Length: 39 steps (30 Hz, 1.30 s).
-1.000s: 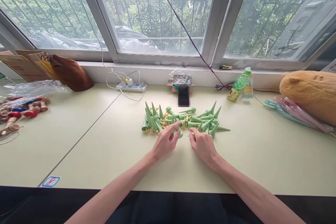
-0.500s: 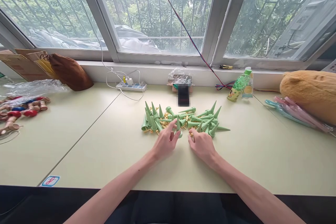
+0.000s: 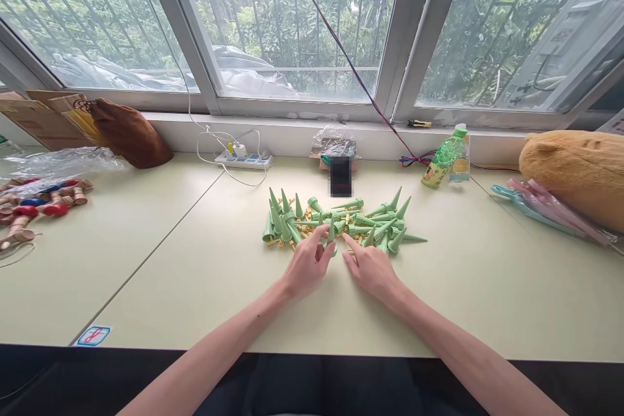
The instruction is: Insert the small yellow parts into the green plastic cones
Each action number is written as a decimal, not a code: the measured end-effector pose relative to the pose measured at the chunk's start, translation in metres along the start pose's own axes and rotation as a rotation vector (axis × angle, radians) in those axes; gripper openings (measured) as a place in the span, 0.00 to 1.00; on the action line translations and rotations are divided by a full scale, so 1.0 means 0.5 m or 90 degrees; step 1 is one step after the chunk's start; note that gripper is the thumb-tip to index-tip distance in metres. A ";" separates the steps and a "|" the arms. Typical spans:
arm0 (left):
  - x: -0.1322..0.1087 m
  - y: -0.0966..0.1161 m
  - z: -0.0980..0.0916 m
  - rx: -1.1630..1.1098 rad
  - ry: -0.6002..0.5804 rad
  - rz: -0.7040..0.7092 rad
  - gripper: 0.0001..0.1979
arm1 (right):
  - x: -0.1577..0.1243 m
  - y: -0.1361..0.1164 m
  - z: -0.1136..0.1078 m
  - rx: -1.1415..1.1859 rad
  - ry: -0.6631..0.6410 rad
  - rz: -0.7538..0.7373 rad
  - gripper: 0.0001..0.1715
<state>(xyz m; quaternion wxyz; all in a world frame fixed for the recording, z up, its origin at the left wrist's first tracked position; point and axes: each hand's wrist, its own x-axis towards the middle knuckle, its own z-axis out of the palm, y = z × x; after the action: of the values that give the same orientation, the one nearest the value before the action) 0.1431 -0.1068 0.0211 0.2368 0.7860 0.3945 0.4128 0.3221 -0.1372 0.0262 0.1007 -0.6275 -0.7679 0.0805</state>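
- At the near edge of the heap of green cones (image 3: 375, 216), which lies mid-way across the pale table (image 3: 195, 260), picking through the heap is judged to be the step in hand
- An upright cone (image 3: 331, 233) appears to be pinched by the left hand (image 3: 306, 266)
- Just beside it, the right hand (image 3: 373, 270) is loose and empty, with its forefinger laid among yellow pieces (image 3: 308, 213)
- A fine fingertip pinch is called for next
- The cones are seen as matt, pointed, flared at the base and crossed over one another
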 end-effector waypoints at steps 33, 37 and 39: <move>-0.001 0.007 0.001 -0.007 -0.012 -0.025 0.11 | -0.001 -0.002 0.002 0.101 0.028 -0.030 0.19; 0.000 0.007 0.001 -0.022 -0.010 -0.031 0.12 | 0.002 0.000 0.008 0.099 0.029 -0.031 0.15; 0.000 0.007 0.001 -0.028 -0.008 -0.036 0.12 | 0.004 0.001 0.011 0.098 0.031 -0.035 0.12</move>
<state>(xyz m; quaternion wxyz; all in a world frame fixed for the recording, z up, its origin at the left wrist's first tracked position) 0.1448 -0.1087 0.0231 0.2678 0.7718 0.4060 0.4097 0.3207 -0.1352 0.0209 0.1694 -0.5981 -0.7739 0.1212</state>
